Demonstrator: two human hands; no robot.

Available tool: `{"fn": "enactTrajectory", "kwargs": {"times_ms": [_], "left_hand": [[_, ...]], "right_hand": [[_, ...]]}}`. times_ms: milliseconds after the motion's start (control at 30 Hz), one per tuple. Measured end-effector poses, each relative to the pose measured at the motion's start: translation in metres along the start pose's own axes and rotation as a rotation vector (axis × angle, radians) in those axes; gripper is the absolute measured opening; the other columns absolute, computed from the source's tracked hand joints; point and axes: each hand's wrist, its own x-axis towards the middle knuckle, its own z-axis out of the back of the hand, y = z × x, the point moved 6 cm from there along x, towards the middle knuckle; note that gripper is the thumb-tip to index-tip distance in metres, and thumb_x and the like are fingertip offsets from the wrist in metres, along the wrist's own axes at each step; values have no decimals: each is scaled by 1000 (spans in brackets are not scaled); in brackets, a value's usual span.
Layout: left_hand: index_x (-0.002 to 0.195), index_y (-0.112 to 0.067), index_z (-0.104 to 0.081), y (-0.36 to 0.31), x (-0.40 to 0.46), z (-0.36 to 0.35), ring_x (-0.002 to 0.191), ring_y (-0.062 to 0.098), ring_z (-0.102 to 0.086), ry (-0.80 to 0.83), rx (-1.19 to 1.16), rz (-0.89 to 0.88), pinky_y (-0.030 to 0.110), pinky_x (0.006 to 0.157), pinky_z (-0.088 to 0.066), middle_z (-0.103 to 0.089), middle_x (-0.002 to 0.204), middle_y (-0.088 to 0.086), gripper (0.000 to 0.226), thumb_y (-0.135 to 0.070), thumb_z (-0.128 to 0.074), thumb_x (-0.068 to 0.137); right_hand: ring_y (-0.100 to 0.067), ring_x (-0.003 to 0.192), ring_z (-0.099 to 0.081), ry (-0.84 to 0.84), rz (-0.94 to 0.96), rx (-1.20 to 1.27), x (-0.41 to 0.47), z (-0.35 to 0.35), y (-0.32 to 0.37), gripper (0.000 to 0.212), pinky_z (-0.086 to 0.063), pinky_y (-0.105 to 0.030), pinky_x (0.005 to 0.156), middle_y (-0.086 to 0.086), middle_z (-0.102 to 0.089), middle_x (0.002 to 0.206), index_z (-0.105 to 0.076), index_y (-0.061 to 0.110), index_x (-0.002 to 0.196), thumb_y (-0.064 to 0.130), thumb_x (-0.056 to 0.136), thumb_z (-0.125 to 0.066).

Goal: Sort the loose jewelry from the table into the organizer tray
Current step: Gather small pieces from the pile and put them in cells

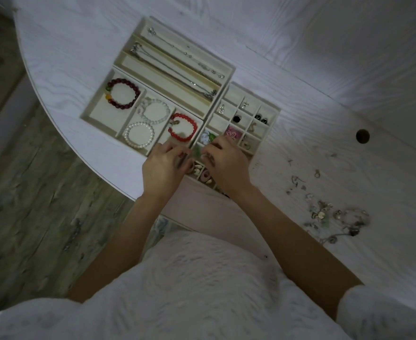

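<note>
**Both hands working over the small compartments of the tray**

Farthest left in the organizer tray [118, 62], a dark red bead bracelet [123, 93] is lying alone in a square section, with two white pearl bracelets [140, 134] sharing the next one and a bright red bracelet [183, 127] beside them; each seems to be getting a space that fits its loop. Above, thin chain necklaces [177, 69] are stretching along the long slots, probably so they stay untangled.

The left hand [164, 165] is hovering at the tray's near edge with fingers curled toward the dividers; whether it is pinching anything, I cannot tell. The right hand [226, 163] is just beside it, fingertips bent down into a small cell, apparently pinching a tiny piece, though blur is hiding it. Earrings [261, 118] are sitting in pairs in the grid beyond.

Far right on the white table [324, 57], the loose jewelry pile [334, 217] is waiting, well apart from the tray, so much sorting appears left.
</note>
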Motion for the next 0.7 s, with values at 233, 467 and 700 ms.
{"fn": "enactTrajectory", "kwargs": {"times_ms": [233, 467, 700], "left_hand": [[82, -19, -74, -8, 7, -3, 75, 25, -58, 10, 55, -52, 23, 54, -33, -67, 83, -2, 9, -22, -79, 74], [73, -18, -74, -15, 4, -8, 69, 22, -55, 54, 115, -172, 20, 52, -25, -64, 71, -3, 12, -27, -81, 70], [85, -22, -75, 2, -5, 2, 77, 20, -53, -29, 55, -133, 23, 52, -34, -65, 80, -3, 17, -33, -63, 82]], "right_hand": [[-25, 75, -56, -10, 7, -81, 4, 0, -1, 6, -45, -30, 62, -8, -61, 80, -69, 5, 79, 10, 76, -71], [-24, 75, -53, 31, -84, 7, 3, -3, -6, 10, -42, -30, 61, -7, -58, 75, -70, 7, 76, 13, 80, -64], [-23, 80, -52, 132, -130, -35, 3, -11, -10, 16, -40, -31, 68, -7, -59, 79, -71, 9, 79, 25, 80, -68]]}}
